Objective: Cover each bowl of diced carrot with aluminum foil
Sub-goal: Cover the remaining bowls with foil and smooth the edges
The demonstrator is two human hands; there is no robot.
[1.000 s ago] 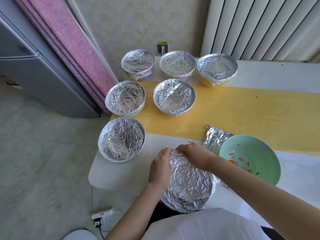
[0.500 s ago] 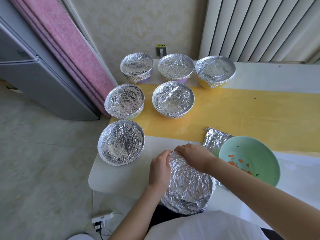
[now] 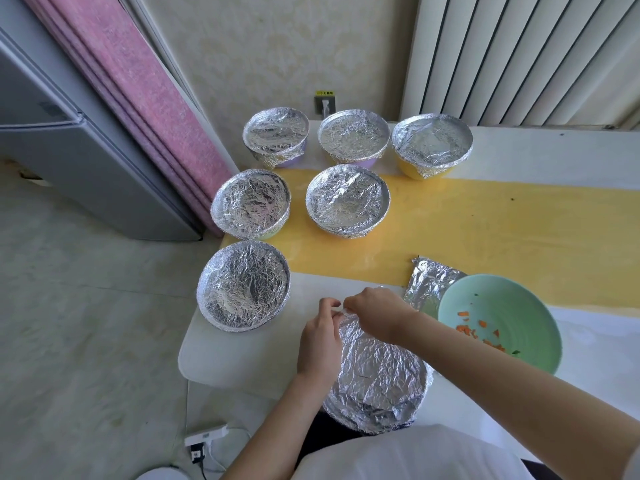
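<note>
A foil-covered bowl [image 3: 379,379] sits at the table's near edge, right in front of me. My left hand [image 3: 320,337] lies along its left rim and pinches the foil at the far edge. My right hand [image 3: 375,315] reaches across from the right and pinches the foil at the same far rim, fingertips almost meeting the left's. To the right stands an uncovered green bowl [image 3: 498,325] with a few diced carrot pieces. A loose foil sheet [image 3: 427,284] lies partly under it.
Several foil-covered bowls stand in rows at the table's left end, the nearest [image 3: 242,285] just left of my hands. A yellow strip [image 3: 502,230] runs across the white table [image 3: 235,358]. A grey fridge [image 3: 69,161], a pink curtain, and a floor power strip [image 3: 204,439] lie left.
Both hands have stayed at the far rim of the near bowl, working the foil there. The left fingers have lifted slightly and curled toward the right hand's.
</note>
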